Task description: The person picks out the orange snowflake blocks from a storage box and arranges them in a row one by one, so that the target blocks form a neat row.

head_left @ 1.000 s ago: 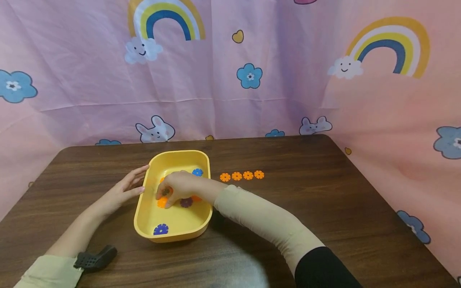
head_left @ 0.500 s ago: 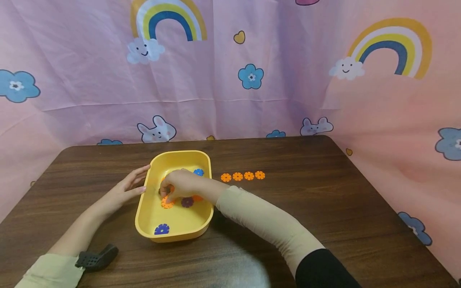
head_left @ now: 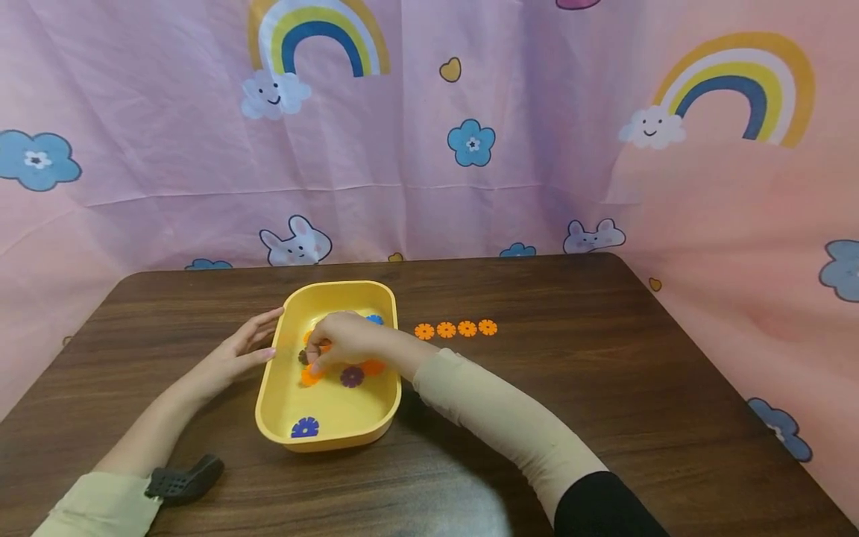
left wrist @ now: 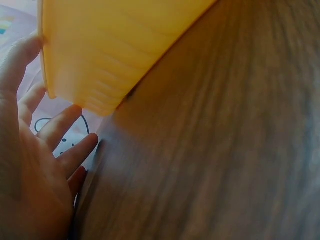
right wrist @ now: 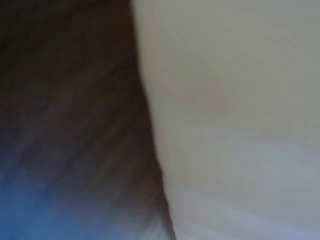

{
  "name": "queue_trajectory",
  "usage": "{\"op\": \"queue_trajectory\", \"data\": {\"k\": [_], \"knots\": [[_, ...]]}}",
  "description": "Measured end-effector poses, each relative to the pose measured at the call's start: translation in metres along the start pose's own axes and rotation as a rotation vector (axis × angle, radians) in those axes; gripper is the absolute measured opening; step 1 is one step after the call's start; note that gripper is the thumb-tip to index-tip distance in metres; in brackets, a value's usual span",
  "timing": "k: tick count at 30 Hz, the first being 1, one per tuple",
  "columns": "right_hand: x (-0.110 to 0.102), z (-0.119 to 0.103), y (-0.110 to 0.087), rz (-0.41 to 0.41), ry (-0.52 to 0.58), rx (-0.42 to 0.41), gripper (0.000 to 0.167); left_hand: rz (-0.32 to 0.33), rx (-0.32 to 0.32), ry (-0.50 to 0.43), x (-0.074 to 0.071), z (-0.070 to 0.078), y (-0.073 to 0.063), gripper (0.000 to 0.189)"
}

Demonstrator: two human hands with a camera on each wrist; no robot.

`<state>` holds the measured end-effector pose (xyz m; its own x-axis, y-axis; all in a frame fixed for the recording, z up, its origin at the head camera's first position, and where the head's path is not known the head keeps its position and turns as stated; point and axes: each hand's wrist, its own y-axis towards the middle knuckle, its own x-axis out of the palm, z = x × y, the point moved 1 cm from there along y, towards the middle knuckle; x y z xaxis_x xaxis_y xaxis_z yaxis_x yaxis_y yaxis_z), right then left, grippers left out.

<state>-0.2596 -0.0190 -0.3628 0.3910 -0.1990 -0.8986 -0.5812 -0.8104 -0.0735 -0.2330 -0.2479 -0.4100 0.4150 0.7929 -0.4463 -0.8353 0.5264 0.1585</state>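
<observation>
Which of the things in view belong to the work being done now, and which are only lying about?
Seems part of the work:
yellow tray
discs of several colours inside it
row of four orange discs, right of the tray

Seems only surroundings:
patterned cloth behind
brown table underneath

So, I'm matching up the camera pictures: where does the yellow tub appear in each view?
Head: the yellow tub is left of centre, in the lower half.
Left wrist: its outer wall is upper left, cut off by the top edge.
Right wrist: not in it; a pale blur, probably sleeve, fills the right.
Shared landmark, head and left wrist only: the left hand.
</observation>
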Motion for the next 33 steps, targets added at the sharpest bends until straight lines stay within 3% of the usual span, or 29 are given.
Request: {"op": "queue_trajectory", "data": {"k": [9, 21, 24, 33], "knots": [[-0.010, -0.003, -0.014, 0.131, -0.072, -0.001, 0.013, -0.005, -0.004, 0.003, 0.000, 0.000, -0.001, 0.061], [-0.028, -0.001, -0.043, 0.361, 0.167, -0.059, 0.010, 0.005, 0.009, 0.002, 0.000, 0.003, 0.000, 0.061], [-0.032, 0.001, -0.054, 0.413, 0.209, -0.041, 0.010, 0.009, 0.009, -0.003, 0.001, 0.005, 0.000, 0.060], [-0.036, 0.017, -0.087, 0.509, 0.235, 0.003, 0.008, 0.006, -0.007, -0.003, 0.001, 0.003, -0.001, 0.061]]}}
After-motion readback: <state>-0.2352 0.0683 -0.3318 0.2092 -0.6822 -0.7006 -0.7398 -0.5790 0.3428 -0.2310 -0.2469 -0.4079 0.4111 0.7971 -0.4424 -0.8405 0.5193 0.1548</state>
